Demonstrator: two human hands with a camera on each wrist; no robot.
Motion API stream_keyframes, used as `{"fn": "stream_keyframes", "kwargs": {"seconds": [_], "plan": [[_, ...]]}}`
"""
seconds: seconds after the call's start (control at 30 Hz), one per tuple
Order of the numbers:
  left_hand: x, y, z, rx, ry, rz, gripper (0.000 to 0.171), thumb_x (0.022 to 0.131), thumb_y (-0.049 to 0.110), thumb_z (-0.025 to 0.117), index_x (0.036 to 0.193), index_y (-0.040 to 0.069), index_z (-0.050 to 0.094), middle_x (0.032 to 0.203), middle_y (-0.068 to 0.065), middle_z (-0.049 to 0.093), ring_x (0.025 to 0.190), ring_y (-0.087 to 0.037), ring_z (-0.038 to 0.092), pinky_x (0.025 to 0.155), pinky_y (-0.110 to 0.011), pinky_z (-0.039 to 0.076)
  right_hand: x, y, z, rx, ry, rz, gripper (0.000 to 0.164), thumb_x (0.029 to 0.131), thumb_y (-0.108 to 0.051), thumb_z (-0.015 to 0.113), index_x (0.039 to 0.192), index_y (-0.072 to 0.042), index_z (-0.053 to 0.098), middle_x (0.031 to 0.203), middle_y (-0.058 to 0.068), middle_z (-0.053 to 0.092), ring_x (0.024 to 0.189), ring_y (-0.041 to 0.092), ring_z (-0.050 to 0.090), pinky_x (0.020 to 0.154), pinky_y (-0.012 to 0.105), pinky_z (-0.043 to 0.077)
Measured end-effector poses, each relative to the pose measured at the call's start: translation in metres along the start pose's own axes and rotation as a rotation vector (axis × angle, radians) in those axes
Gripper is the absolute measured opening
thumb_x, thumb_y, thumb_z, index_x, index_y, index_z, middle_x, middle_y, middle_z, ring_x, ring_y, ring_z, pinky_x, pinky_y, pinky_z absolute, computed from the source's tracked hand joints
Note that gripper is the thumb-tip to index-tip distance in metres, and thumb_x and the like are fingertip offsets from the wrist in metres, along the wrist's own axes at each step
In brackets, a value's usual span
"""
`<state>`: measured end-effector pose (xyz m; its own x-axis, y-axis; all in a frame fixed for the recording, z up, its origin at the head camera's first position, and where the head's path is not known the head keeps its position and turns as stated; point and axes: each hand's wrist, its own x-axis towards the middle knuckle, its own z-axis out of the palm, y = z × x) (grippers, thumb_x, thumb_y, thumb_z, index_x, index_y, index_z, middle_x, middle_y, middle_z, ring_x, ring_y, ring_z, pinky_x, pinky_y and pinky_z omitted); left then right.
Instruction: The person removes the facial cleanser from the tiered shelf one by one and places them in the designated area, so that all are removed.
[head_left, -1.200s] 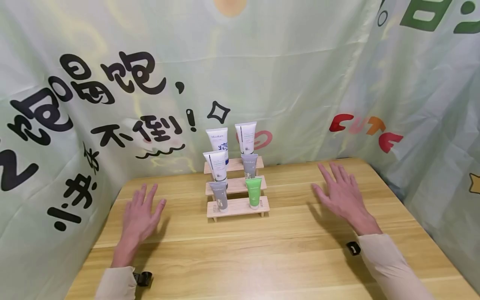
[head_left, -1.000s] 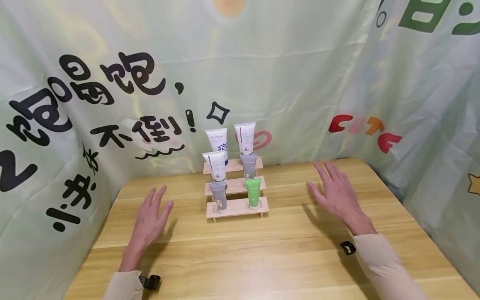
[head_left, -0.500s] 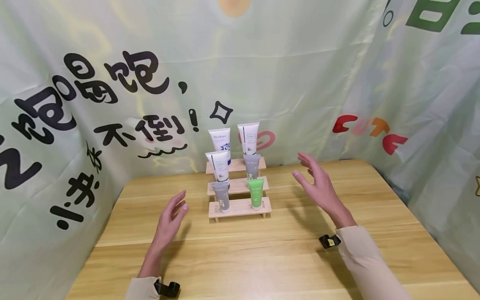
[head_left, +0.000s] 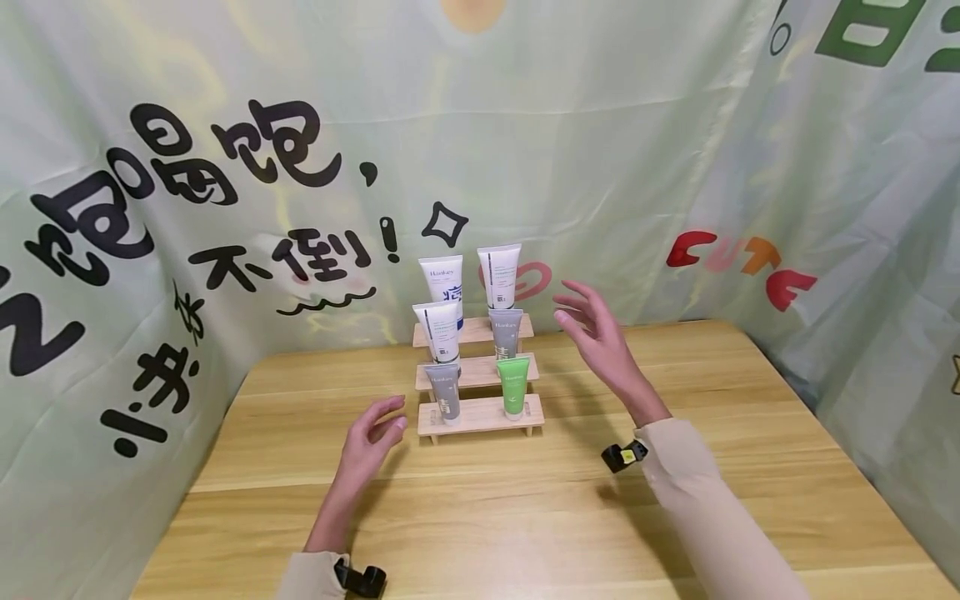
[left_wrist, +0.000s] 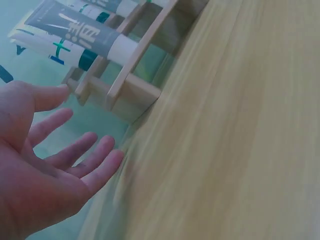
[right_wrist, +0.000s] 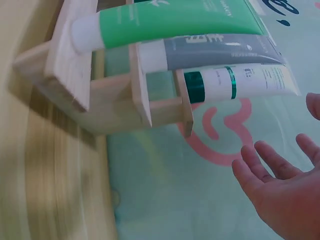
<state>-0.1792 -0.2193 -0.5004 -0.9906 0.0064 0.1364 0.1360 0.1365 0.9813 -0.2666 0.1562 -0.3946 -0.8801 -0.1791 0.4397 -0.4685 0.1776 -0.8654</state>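
Observation:
A three-step wooden stand bears several squeeze tubes. On its lowest step are a grey tube at left and a green tube at right. The middle step holds a white tube and another grey tube. Two taller white tubes, one with blue lettering and one with a dark stripe, occupy the top. My left hand, fingers relaxed, hovers left of the stand, apart from the tubes. My right hand is raised right of the upper steps, fingers spread, holding nothing.
The stand is on a wooden table, towards its back edge. Behind and on both sides hangs a pale printed cloth with lettering. Each wrist carries a small black camera, such as the right camera.
Both hands have moved inward from the table's sides towards the stand; the right has also risen. The fingers have turned from spread flat to relaxed. The tubes stay on their steps.

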Motion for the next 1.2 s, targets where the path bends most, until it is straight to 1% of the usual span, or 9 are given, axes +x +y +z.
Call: {"fn": "stream_keyframes", "kwargs": {"seconds": [0.1,0.2,0.3,0.53,0.7,0.87,0.97,1.07,1.2], "plan": [[0.001,-0.003,0.006,-0.039,-0.003,-0.03,0.045,0.098,0.002,0.068,0.139,-0.007,0.055,0.142,-0.028,0.054,0.125,-0.047,0.057,0.093,-0.029,0.058,0.007,-0.001,0.006,0.025,0.001,0.011,0.055,0.107,-0.023,0.059,0.157,-0.015,0.038,0.146,0.018,0.054,0.137,0.036,0.05,0.113,0.052,0.043],[0.002,-0.006,0.011,-0.052,-0.013,-0.061,0.044,0.096,0.001,0.07,0.138,-0.006,0.057,0.141,-0.026,0.055,0.124,-0.044,0.059,0.094,-0.027,0.057,0.014,-0.002,0.011,0.067,-0.004,0.016,0.057,0.106,-0.024,0.06,0.157,-0.013,0.037,0.146,0.019,0.055,0.136,0.037,0.05,0.112,0.048,0.045],[0.001,-0.009,0.015,-0.059,-0.02,-0.08,0.042,0.096,0.003,0.07,0.137,-0.003,0.059,0.142,-0.023,0.056,0.125,-0.041,0.059,0.096,-0.025,0.055,0.022,-0.004,0.015,0.112,-0.006,0.03,0.058,0.106,-0.027,0.061,0.157,-0.012,0.039,0.145,0.021,0.055,0.134,0.036,0.053,0.11,0.046,0.048],[0.003,-0.013,0.018,-0.065,-0.001,-0.077,0.04,0.095,0.0,0.071,0.134,-0.003,0.062,0.14,-0.022,0.059,0.125,-0.039,0.059,0.1,-0.023,0.052,0.042,-0.009,0.023,0.203,-0.021,0.074,0.056,0.104,-0.031,0.063,0.155,-0.016,0.042,0.145,0.019,0.054,0.134,0.035,0.052,0.104,0.059,0.05],[0.006,-0.013,0.019,-0.067,0.003,-0.1,0.038,0.095,0.0,0.071,0.133,-0.001,0.064,0.135,-0.023,0.063,0.126,-0.036,0.06,0.098,-0.023,0.053,0.056,-0.012,0.028,0.258,-0.037,0.076,0.057,0.104,-0.026,0.064,0.155,-0.016,0.041,0.146,0.02,0.051,0.134,0.036,0.051,0.103,0.06,0.05],[0.006,-0.014,0.021,-0.09,0.009,-0.14,0.038,0.094,0.001,0.072,0.132,0.001,0.066,0.133,-0.023,0.065,0.126,-0.035,0.061,0.096,-0.025,0.055,0.067,-0.011,0.033,0.298,-0.063,0.113,0.054,0.105,-0.021,0.063,0.154,-0.017,0.042,0.141,0.02,0.053,0.124,0.036,0.055,0.104,0.064,0.047],[0.004,-0.015,0.021,-0.09,0.015,-0.157,0.038,0.094,0.002,0.073,0.132,0.003,0.066,0.132,-0.023,0.065,0.125,-0.034,0.062,0.096,-0.025,0.055,0.071,-0.01,0.037,0.311,-0.08,0.153,0.052,0.105,-0.019,0.062,0.153,-0.016,0.042,0.135,0.02,0.053,0.118,0.033,0.057,0.103,0.063,0.048],[0.003,-0.016,0.022,-0.105,0.018,-0.165,0.038,0.095,0.001,0.072,0.132,0.003,0.066,0.131,-0.023,0.066,0.124,-0.034,0.063,0.095,-0.026,0.056,0.073,-0.009,0.04,0.306,-0.094,0.183,0.051,0.105,-0.019,0.062,0.152,-0.015,0.043,0.132,0.019,0.054,0.118,0.029,0.056,0.102,0.06,0.051],[0.002,-0.017,0.022,-0.111,0.017,-0.163,0.038,0.094,0.0,0.072,0.132,0.001,0.066,0.131,-0.024,0.066,0.123,-0.034,0.063,0.094,-0.025,0.056,0.075,-0.009,0.044,0.31,-0.091,0.204,0.049,0.104,-0.016,0.063,0.149,-0.012,0.044,0.127,0.017,0.055,0.116,0.028,0.056,0.101,0.056,0.053]]}}
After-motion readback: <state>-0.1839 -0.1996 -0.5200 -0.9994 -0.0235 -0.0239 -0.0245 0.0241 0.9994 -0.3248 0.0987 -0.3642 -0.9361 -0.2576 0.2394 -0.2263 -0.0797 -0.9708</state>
